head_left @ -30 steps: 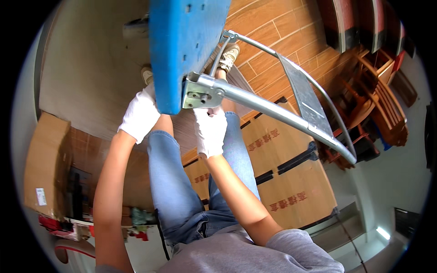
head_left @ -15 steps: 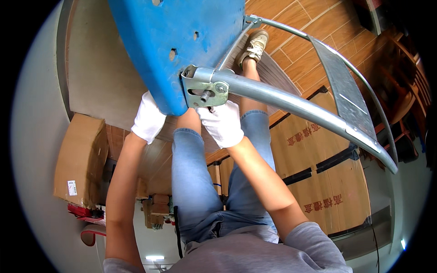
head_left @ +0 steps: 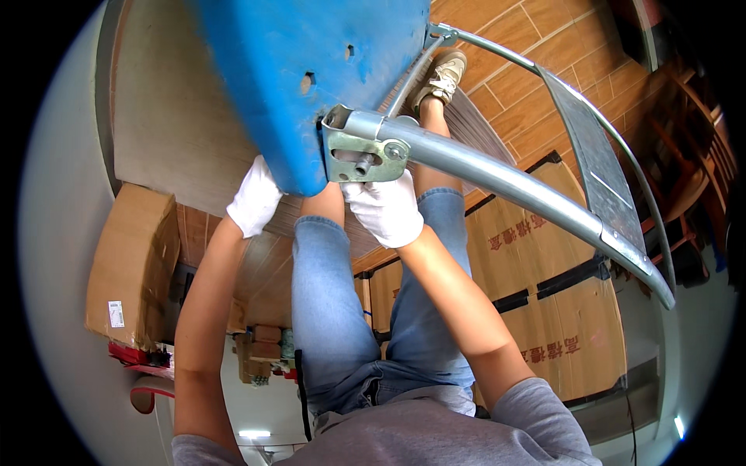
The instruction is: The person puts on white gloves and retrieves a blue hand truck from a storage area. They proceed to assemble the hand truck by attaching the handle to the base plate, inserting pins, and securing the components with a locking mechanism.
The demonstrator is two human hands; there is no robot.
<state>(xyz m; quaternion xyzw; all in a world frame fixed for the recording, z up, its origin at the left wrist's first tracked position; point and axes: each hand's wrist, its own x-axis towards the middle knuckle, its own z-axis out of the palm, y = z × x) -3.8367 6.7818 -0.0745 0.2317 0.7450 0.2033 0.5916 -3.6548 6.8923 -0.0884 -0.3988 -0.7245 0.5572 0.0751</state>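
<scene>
A blue platform [head_left: 326,46] with small holes, like the deck of a platform cart, is tilted up in front of me. My left hand [head_left: 256,200], in a white glove, is closed at its lower left edge, the fingertips hidden behind it. My gloved right hand [head_left: 388,211] grips the lower edge, just under a slotted metal hinge bracket [head_left: 365,159]; some of its fingers are out of sight. From that bracket a curved steel tube handle [head_left: 497,169] runs off to the right. A dark flat plate [head_left: 594,171] spans the handle.
A cardboard box [head_left: 128,264] stands on the left by the wall. Large flat cartons [head_left: 536,272] with black corners lie to the right of my legs. Wooden chairs [head_left: 688,171] are at the far right, and wood-look tiles [head_left: 497,39] cover the floor ahead.
The blue platform, bracket and near part of the handle have shifted slightly right. My right hand has moved a little right with them, and both hands keep their hold.
</scene>
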